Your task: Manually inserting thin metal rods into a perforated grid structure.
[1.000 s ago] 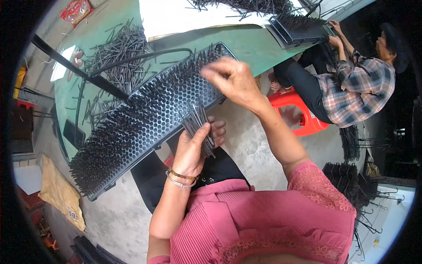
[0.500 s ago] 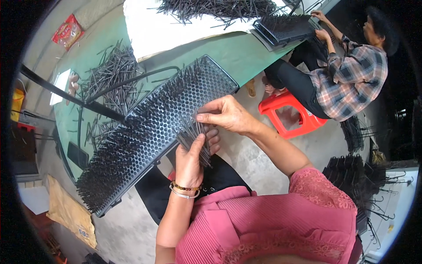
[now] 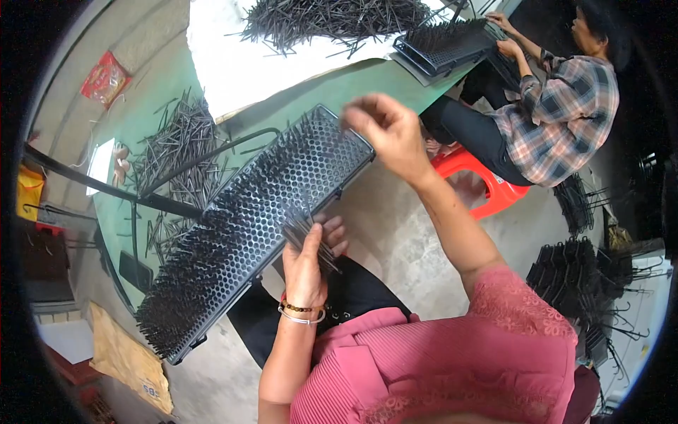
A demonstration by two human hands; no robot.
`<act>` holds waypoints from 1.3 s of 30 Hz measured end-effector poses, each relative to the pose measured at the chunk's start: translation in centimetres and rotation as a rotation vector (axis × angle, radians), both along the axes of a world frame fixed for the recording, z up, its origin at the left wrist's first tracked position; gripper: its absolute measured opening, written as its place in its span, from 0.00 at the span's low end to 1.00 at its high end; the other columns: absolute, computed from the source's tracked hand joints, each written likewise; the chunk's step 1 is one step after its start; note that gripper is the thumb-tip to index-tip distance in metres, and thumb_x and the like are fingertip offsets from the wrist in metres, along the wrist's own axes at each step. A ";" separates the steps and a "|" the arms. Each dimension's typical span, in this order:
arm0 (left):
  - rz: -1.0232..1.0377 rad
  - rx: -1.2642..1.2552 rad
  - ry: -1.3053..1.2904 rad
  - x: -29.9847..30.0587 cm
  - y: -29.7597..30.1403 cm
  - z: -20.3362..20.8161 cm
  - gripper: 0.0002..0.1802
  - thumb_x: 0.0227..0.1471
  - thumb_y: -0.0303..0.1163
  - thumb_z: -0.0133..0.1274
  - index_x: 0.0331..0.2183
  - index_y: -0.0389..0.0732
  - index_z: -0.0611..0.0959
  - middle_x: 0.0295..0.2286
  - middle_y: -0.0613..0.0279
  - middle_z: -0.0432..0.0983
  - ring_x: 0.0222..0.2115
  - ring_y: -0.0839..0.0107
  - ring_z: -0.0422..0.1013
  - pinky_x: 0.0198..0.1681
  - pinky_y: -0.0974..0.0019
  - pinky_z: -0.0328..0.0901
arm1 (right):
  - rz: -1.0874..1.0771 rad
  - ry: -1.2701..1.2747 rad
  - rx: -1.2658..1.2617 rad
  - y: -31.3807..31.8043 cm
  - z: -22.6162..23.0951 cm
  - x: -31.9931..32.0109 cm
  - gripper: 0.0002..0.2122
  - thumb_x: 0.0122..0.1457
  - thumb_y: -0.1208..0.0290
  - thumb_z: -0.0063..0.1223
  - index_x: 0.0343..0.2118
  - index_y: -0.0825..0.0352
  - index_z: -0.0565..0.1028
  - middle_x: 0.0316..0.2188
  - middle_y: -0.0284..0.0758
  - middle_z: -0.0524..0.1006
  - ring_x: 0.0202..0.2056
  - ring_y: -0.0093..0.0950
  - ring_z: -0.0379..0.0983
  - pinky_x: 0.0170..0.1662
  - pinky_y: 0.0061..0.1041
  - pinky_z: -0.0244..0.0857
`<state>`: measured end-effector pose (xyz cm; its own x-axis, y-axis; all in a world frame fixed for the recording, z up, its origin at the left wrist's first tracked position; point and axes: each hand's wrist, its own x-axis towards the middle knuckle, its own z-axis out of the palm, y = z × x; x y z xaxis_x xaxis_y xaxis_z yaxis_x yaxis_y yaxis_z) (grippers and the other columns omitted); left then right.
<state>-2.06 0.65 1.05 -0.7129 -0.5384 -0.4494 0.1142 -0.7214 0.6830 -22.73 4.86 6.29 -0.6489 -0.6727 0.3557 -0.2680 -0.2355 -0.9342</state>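
My left hand (image 3: 306,263) is closed around a bundle of thin dark sticks (image 3: 299,225), in front of a long perforated rack (image 3: 326,171). Dark sticks stand upright in its holes, densest at the near left end and along the far long side; bare holes show toward the right. Above the rack's far right end is my right hand (image 3: 388,136), thumb and fingers drawn together and slightly blurred. Whatever its fingertips pinch, if anything, is too fine to make out.
A loose heap of sticks (image 3: 185,145) lies on the green table (image 3: 282,106), crossed by a black metal bar (image 3: 212,161). A bigger pile (image 3: 332,21) rests on white sheeting (image 3: 226,78). Right, a co-worker (image 3: 565,113) on a red stool (image 3: 487,185) handles another rack (image 3: 445,46).
My right hand has gone from the bundle in my left hand up and away to the rack's far right end. My left hand still holds the bundle. The whole view has shifted slightly.
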 end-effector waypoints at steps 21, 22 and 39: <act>-0.139 0.052 -0.034 -0.3 0.4 0.0 0.15 0.57 0.32 0.46 0.43 0.33 0.71 0.37 0.47 0.75 0.35 0.64 0.73 0.36 0.63 0.71 | -0.343 0.731 -0.003 -5.0 -3.9 -3.6 0.06 0.51 0.75 0.56 0.32 0.69 0.75 0.28 0.39 0.78 0.30 0.33 0.76 0.32 0.26 0.67; -0.137 0.054 -0.035 -0.2 0.3 0.0 0.15 0.57 0.32 0.46 0.43 0.33 0.71 0.37 0.47 0.75 0.35 0.64 0.73 0.36 0.63 0.71 | -0.341 0.729 -0.002 -5.1 -3.9 -3.4 0.06 0.51 0.75 0.56 0.32 0.69 0.75 0.28 0.39 0.78 0.30 0.33 0.76 0.32 0.26 0.67; -0.134 0.002 0.028 -0.5 -0.6 1.0 0.14 0.57 0.31 0.45 0.43 0.33 0.72 0.37 0.48 0.75 0.33 0.64 0.74 0.34 0.65 0.72 | 0.044 0.448 0.260 -2.7 -1.3 -1.1 0.08 0.52 0.71 0.57 0.32 0.70 0.78 0.28 0.35 0.78 0.30 0.24 0.74 0.34 0.21 0.66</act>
